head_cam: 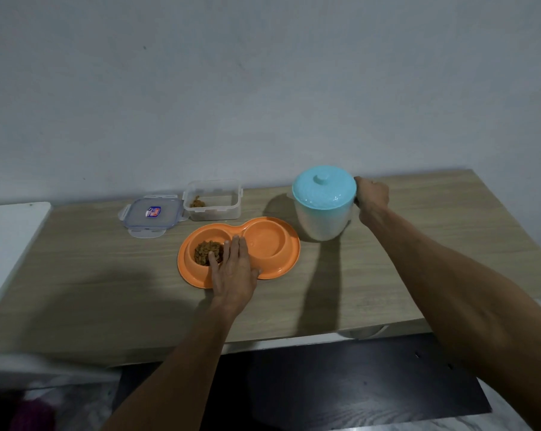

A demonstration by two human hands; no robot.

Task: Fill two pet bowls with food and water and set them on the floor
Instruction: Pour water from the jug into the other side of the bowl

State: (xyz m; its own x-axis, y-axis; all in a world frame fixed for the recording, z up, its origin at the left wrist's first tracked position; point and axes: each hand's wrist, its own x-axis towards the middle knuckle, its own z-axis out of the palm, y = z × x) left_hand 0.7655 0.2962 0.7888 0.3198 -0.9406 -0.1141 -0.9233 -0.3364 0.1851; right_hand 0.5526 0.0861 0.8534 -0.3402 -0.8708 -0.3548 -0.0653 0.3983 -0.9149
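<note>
An orange double pet bowl (275,269) lies on the wooden table (107,275). Its left cup holds brown kibble (205,251); its right cup (264,244) looks empty. My left hand (233,272) rests flat on the bowl's near rim between the two cups, fingers apart. A white jug with a light-blue lid (323,194) stands upright to the right of the bowl. My right hand (372,194) is closed on the jug's right side, where its handle is hidden by the hand.
A clear plastic food container (213,200) with a little kibble left stands behind the bowl, its clip lid (152,214) lying beside it on the left. A white surface (8,237) adjoins the table's left end. The wall is close behind. Dark floor (325,384) lies below the table's front edge.
</note>
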